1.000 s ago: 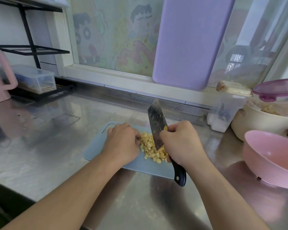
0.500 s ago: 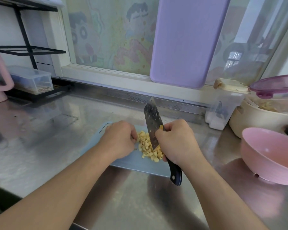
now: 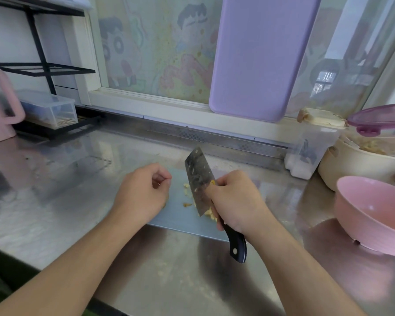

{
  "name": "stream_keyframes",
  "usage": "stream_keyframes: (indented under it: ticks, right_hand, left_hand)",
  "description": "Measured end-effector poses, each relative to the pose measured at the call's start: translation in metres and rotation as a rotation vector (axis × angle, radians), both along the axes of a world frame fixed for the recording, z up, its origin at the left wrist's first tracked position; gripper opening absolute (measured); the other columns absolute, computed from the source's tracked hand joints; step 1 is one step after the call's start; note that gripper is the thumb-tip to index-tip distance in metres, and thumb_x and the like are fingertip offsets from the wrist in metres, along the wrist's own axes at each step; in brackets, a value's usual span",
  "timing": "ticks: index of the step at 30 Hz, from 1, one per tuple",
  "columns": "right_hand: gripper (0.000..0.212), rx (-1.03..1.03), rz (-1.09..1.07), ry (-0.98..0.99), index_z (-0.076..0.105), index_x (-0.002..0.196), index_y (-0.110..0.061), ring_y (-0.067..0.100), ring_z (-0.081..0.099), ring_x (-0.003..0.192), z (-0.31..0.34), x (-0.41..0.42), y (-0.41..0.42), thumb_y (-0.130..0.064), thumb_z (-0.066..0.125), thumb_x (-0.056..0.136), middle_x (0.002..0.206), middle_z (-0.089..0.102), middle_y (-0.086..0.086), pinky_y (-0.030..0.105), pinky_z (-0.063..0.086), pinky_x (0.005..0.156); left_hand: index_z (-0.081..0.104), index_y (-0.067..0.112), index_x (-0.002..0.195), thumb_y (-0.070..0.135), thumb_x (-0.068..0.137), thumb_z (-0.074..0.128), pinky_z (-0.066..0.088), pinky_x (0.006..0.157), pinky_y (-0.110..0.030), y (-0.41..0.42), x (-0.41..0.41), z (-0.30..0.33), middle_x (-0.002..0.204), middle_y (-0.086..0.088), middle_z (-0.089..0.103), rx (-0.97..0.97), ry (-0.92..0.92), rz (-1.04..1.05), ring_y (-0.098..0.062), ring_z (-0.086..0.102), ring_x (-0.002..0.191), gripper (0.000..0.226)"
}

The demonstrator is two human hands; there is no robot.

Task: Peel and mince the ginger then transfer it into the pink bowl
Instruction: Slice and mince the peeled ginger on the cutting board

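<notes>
**Ginger sat under the blade, bowl way off right**

Head view: right hand (image 3: 236, 201) had its fingers wrapped on the knife (image 3: 200, 185), flat blade pointing away. Minced ginger (image 3: 209, 214) lay mostly hidden beneath it on the cutting board (image 3: 180, 221) — left hand (image 3: 144, 192) loosely curled, holding nothing I could see. Pink bowl (image 3: 372, 213) stood well right on the desk (image 3: 66, 213), cut off at the edge.

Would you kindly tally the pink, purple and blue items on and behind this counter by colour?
Pink: 2, the pink bowl and the jug
Purple: 2, the leaning board and the lid
Blue: 1, the cutting board
Total: 5
</notes>
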State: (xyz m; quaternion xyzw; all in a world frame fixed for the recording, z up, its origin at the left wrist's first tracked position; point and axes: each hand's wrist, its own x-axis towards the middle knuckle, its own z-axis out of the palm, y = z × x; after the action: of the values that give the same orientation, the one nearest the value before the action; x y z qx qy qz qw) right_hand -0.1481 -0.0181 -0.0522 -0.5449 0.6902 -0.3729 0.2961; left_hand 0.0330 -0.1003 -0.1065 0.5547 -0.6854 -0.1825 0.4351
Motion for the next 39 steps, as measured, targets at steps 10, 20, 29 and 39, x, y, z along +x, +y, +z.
stream_keyframes:
  ticks: [10,20,29,39]
  right_hand:
    - [0.014,0.085,-0.035,-0.005,0.056,0.067,-0.001,0.026,0.048,0.030,-0.010,0.008,-0.003,-0.002,0.048,0.079,0.055,0.052,0.018,0.035,0.048,0.045]
    - [0.022,0.066,0.040,-0.021,0.057,0.067,-0.007,0.023,0.046,0.033,-0.004,0.013,0.003,-0.007,0.052,0.088,0.054,0.051,0.015,0.029,0.047,0.042]
    - [0.028,0.061,0.069,0.032,0.049,0.065,-0.010,0.026,0.057,0.032,-0.008,0.020,0.004,-0.016,0.051,0.093,0.056,0.053,0.012,0.028,0.042,0.045]
    - [0.028,0.075,0.112,-0.029,0.055,0.061,-0.009,0.026,0.054,0.034,-0.006,0.020,0.007,-0.010,0.051,0.089,0.055,0.055,0.013,0.031,0.047,0.045]
  left_hand:
    - [0.069,0.034,0.096,0.024,0.090,0.069,0.046,0.092,-0.027,0.028,0.018,-0.006,0.101,0.017,0.061,-0.038,-0.112,0.088,-0.010,0.057,0.102,0.011]
    - [0.064,0.036,0.109,0.049,0.086,0.070,0.026,0.110,-0.030,0.032,0.016,-0.003,0.125,0.017,0.048,0.117,-0.288,0.069,-0.013,0.039,0.128,0.027]
    - [0.053,0.044,0.111,0.049,0.083,0.078,0.046,0.064,-0.025,0.040,0.013,-0.004,0.084,0.015,0.061,0.071,-0.148,-0.106,-0.003,0.060,0.077,0.038]
    - [0.058,0.044,0.125,0.030,0.088,0.081,0.044,0.080,-0.019,0.035,0.018,-0.010,0.096,0.016,0.065,0.107,0.000,-0.346,-0.007,0.064,0.093,0.046]
